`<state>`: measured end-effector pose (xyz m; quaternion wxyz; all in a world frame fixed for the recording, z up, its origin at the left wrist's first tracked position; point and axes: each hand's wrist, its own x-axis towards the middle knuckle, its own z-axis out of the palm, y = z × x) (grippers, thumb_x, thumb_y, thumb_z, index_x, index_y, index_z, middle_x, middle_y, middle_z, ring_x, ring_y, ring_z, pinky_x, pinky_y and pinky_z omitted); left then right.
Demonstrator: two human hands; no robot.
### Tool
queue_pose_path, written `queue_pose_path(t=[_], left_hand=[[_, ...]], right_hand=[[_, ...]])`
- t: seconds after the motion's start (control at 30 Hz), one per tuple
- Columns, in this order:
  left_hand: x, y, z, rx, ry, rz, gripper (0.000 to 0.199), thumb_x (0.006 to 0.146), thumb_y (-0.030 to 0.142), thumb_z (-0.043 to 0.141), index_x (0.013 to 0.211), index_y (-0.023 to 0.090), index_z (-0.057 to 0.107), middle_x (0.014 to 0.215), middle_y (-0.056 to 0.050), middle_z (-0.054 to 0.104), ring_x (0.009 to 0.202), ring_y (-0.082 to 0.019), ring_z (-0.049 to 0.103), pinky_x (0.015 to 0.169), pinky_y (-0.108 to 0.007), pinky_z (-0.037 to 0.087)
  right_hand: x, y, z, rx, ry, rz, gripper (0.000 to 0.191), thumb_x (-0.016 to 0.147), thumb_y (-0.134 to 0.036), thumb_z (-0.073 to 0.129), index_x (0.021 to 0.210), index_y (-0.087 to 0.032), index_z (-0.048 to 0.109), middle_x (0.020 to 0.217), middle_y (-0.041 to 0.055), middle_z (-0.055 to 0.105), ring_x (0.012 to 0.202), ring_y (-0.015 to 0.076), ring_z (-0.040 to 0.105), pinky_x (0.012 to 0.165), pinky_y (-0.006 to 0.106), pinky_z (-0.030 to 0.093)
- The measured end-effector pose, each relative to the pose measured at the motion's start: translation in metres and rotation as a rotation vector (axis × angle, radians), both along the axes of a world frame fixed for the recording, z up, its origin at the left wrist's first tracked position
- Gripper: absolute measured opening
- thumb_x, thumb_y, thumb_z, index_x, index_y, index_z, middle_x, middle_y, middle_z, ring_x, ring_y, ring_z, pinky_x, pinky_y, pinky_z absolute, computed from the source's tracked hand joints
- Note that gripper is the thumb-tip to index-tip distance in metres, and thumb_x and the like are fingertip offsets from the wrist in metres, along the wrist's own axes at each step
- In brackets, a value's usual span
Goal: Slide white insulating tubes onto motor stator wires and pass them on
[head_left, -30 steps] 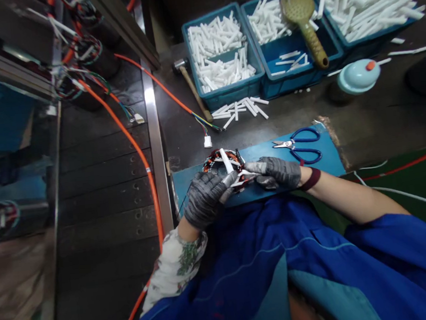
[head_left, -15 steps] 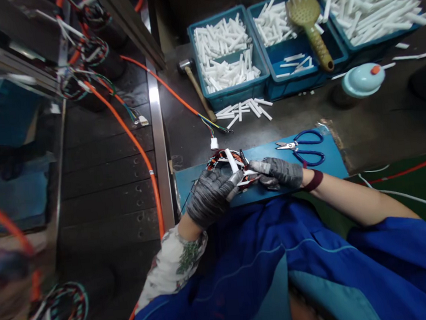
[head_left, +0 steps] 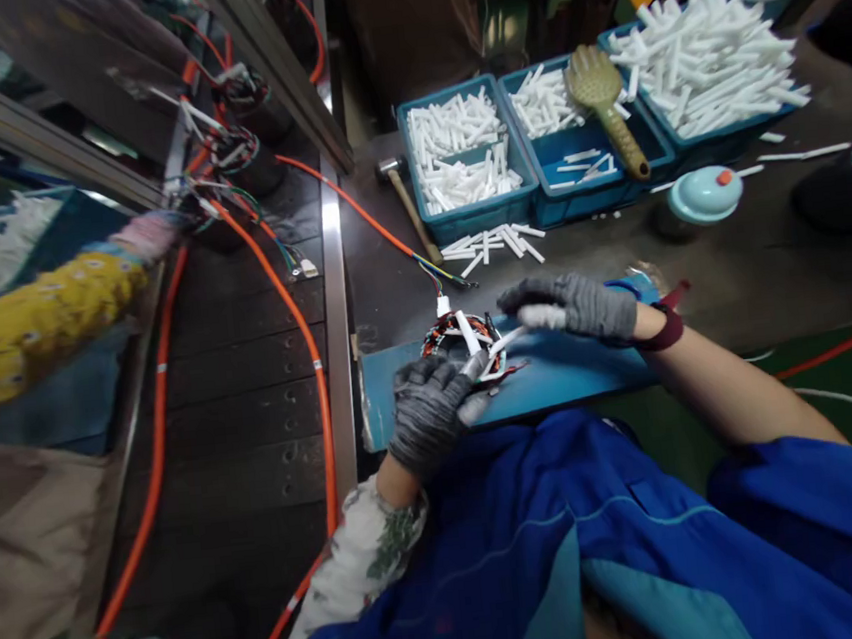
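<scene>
On the blue mat (head_left: 574, 371) lies a round wire-wound coil (head_left: 439, 336) with white tubes and loose leads on it. My left hand (head_left: 431, 409), in a grey glove, is closed on the coil's near left edge, by a white tube (head_left: 468, 334). My right hand (head_left: 580, 307), gloved too, is raised right of the coil; its fingers are stretched out near the end of a white sleeve (head_left: 507, 340). Whether its thumb touches that sleeve is unclear. Blue-handled scissors (head_left: 623, 287) are mostly hidden under the right hand.
Behind stand blue bins (head_left: 476, 216) of white tubes, a yellowish scoop (head_left: 613, 116), a hammer (head_left: 411, 205) and a light-blue-lidded cup (head_left: 707, 196). Orange cables (head_left: 297, 312) cross the dark slatted line at left. Another person's yellow sleeve (head_left: 41, 321) reaches in there.
My right hand has left the coil, moving right and up, and its fingers have opened. My left hand stays at the coil. The other person's yellow sleeve has come into view, and the view has shifted.
</scene>
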<state>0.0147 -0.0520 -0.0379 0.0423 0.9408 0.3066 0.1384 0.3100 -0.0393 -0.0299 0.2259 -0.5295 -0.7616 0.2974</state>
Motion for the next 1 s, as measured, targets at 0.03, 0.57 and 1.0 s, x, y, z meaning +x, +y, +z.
queue_pose_path(t=[0.03,0.57,1.0], left_hand=[[-0.001,-0.004,-0.002,0.005,-0.02,0.025,0.049,0.092,0.044,0.072,0.138,0.027,0.065,0.113,-0.008,0.076,0.114,-0.032,0.065,0.097,-0.047,0.042],[0.013,-0.021,-0.01,0.012,-0.367,0.198,0.02,0.095,0.03,0.069,0.112,0.021,0.073,0.116,-0.009,0.076,0.119,-0.029,0.067,0.104,-0.045,0.04],[0.015,-0.018,-0.015,0.052,-0.353,0.163,0.019,0.093,0.026,0.073,0.111,0.027,0.076,0.106,-0.003,0.079,0.098,-0.023,0.073,0.103,-0.043,0.043]], right_hand=[[0.01,0.006,-0.005,0.001,-0.079,-0.106,0.045,0.101,-0.051,0.048,0.127,-0.02,0.07,0.123,0.0103,0.073,0.111,0.0264,0.067,0.096,0.04,0.051],[0.006,-0.056,0.018,-0.103,0.223,-0.34,0.041,0.088,-0.06,0.065,0.104,-0.023,0.075,0.1,0.0071,0.078,0.09,0.0266,0.072,0.081,0.04,0.057],[0.01,-0.045,0.011,-0.244,0.323,-0.145,0.046,0.088,-0.06,0.067,0.101,-0.017,0.077,0.082,0.0048,0.076,0.072,0.018,0.069,0.07,0.029,0.054]])
